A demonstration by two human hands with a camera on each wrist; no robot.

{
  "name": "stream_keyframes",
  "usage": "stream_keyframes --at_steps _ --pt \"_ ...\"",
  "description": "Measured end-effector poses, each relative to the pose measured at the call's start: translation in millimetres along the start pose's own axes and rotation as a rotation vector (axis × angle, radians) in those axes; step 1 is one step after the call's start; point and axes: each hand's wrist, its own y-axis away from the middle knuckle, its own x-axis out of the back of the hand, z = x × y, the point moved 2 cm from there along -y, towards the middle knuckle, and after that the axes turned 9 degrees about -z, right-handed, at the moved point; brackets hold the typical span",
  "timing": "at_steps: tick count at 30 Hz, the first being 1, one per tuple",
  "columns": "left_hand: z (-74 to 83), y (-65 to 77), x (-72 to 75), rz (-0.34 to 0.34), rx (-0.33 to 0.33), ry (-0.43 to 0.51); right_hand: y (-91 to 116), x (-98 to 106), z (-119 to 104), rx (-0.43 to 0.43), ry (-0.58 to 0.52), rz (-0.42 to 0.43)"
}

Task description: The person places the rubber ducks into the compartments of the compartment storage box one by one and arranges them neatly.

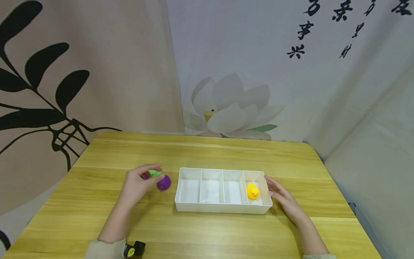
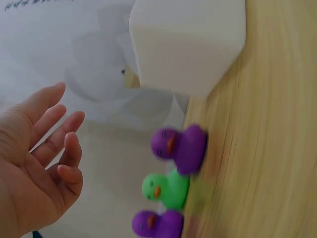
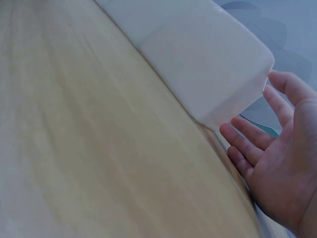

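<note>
My left hand (image 1: 138, 182) is over three small rubber ducks at the left of the tray, fingers loosely bent and nothing held. In the left wrist view a purple duck (image 2: 190, 148), a green duck (image 2: 174, 191) and another purple duck (image 2: 161, 224) stand in a row, apart from the hand (image 2: 37, 163). From the head they are partly hidden behind my fingers. With relaxed fingers, my right hand (image 1: 286, 199) touches the right end of a white four-compartment tray (image 1: 223, 208). A yellow duck (image 1: 252, 191) sits in the tray's rightmost compartment.
The wooden table (image 1: 207, 233) carries the tray near its middle. A printed curtain (image 1: 136, 64) with plants, a lotus and characters hangs behind the far edge. A small black device (image 1: 138, 247) is on the left wrist.
</note>
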Motion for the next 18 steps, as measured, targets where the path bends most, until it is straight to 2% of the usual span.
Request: stream_keyframes --at_steps 5,9,18 --pt "-13.3 0.3 15.0 0.049 -0.012 -0.03 -0.2 0.0 -0.8 -0.007 0.009 0.004" --pt "-23.1 0.6 22.7 0.062 -0.013 -0.034 -0.6 -0.5 -1.6 -0.007 0.005 0.005" --pt "-44.7 1.4 33.2 0.071 0.057 -0.039 -0.1 -0.8 -1.7 -0.007 0.004 0.009"
